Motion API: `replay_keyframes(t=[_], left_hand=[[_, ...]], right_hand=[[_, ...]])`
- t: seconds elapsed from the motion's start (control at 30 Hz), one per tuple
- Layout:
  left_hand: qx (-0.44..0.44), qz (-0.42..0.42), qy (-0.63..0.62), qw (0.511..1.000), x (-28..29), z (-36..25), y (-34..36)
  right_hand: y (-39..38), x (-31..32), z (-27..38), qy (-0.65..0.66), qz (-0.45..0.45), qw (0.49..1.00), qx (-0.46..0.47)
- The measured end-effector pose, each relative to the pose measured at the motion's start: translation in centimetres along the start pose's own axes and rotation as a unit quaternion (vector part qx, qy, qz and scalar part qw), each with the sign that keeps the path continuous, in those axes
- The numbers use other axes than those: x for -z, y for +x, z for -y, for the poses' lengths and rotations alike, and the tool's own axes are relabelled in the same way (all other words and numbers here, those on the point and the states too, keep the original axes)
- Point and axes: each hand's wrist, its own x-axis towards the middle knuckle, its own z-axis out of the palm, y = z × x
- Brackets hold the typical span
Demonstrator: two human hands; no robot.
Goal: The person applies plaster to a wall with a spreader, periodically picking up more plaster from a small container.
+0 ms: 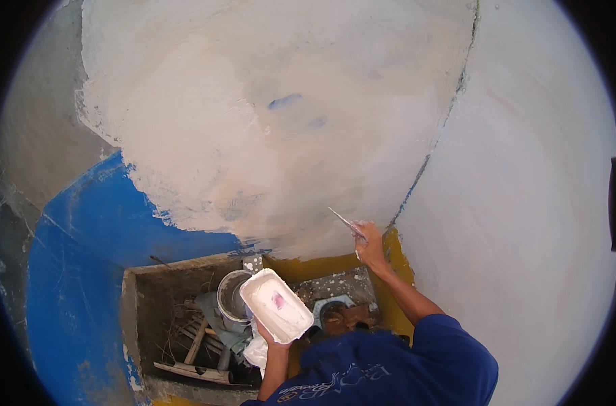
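Note:
My left hand point(270, 336) grips a white rectangular plastic tub point(301, 315) from below and holds it tilted. White paste coats the inside of the tub, with a pinkish-red patch near its middle. The fingers under the tub are mostly hidden. My right hand point(371, 249), smeared with white, is closed round a thin flat blade point(342, 218), seen nearly edge-on, which looks like a putty knife. Its tip points up and left, close to the wall point(308, 162) covered in whitish filler. Whether the blade touches the wall I cannot tell.
A concrete trough point(137, 325) below holds sticks, cloth and a grey bucket point(232, 298). Beside it is a paint-spattered slab point(352, 284). Blue paint point(118, 210) covers the lower left wall. A cracked corner seam point(420, 176) meets the white right wall point(524, 203).

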Motion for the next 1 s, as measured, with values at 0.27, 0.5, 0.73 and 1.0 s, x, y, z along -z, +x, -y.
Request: replay_keyframes(t=[0.27,0.5,0.73,1.0], left_hand=[[-0.051,-0.020,0.110,0.992,-5.7,3.0,2.8],[-0.046,0.033,0.056,0.997,-9.4,6.9,4.1],[-0.097,-0.086,0.118,0.985,-10.4,8.3,4.2],[-0.091,-0.068,0.137,0.984,-9.1,7.9,3.8]], right_hand=[[4.4,10.2,14.9,0.291,0.172,0.882,-0.328],[3.6,8.4,18.4,0.086,0.254,0.957,-0.112],[1.6,6.9,17.0,0.084,0.322,0.929,-0.161],[2.3,6.9,16.9,0.167,0.352,0.900,-0.195]])
